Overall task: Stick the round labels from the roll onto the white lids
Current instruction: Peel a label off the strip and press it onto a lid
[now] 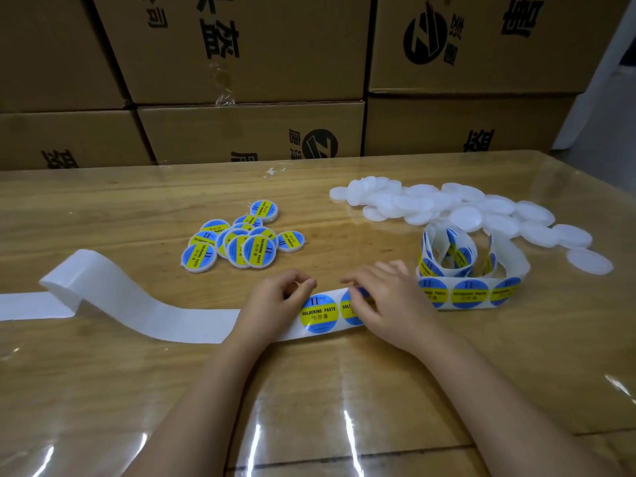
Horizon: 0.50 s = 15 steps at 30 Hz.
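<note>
Just beneath right hand (385, 304), label strip (318, 313).

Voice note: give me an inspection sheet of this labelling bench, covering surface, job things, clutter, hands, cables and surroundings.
Surface: wooden table under glossy clear film, with glare near the front.
Job's things: label strip runs from a loose coil on the right; plain white lids heaped far right; labelled lids piled centre-left.
Clutter: empty backing trails left; small clear scrap near the far edge.
Hands: left hand grips the label strip's far edge; right hand covers the next label, grip unclear.
Cables: nothing seen.
Surroundings: stacked cardboard boxes behind the table.
</note>
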{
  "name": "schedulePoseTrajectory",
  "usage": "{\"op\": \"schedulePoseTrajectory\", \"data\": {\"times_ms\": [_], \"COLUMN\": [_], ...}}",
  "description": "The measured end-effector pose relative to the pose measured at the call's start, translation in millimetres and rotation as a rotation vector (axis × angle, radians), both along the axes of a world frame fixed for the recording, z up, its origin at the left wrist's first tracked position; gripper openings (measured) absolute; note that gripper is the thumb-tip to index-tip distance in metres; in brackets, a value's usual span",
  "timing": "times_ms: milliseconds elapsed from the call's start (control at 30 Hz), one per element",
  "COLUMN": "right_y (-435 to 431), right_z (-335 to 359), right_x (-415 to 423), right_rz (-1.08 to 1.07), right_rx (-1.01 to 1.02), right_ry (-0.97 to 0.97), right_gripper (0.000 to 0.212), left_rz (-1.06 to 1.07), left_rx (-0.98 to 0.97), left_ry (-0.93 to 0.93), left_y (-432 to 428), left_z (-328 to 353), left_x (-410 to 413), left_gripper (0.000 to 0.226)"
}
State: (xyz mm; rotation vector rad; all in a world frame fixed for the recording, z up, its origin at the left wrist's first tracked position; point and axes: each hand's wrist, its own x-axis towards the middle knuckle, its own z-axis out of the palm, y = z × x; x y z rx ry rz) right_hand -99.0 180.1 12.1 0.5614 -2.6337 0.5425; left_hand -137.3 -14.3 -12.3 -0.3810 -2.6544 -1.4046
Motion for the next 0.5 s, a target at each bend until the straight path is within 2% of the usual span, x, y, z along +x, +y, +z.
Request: {"op": "schedulePoseTrajectory", "data": {"times_ms": [67, 200, 400, 500], "right_y": [-3.3, -3.0, -1.6, 3.2], "right_z": [0.4, 4.4, 1.9, 1.5], "right_x": [2.7, 4.5, 1.5, -0.2], "right_rz": [0.066, 0.024, -0.022, -0.033], "right_rx": [-0.016, -0.077, -0.08, -0.062], "right_ry": [0.009, 0.139, 0.196, 0.181], "right_gripper": [0.026, 0.031, 0.031, 0.02], "left_rz": [-0.011, -0.041, -0.013, -0.051], "left_rx": [0.023, 0.054, -0.067, -0.014], "left_ry": [0.01, -0.002, 0.016, 0.013], "left_y": [1.2, 3.0, 7.9, 13.3], "left_z": [0.7, 4.1, 2.9, 4.2], "left_x": [1.0, 4.6, 7.5, 10.0], "left_gripper": [0.015, 0.018, 0.018, 0.018]}}
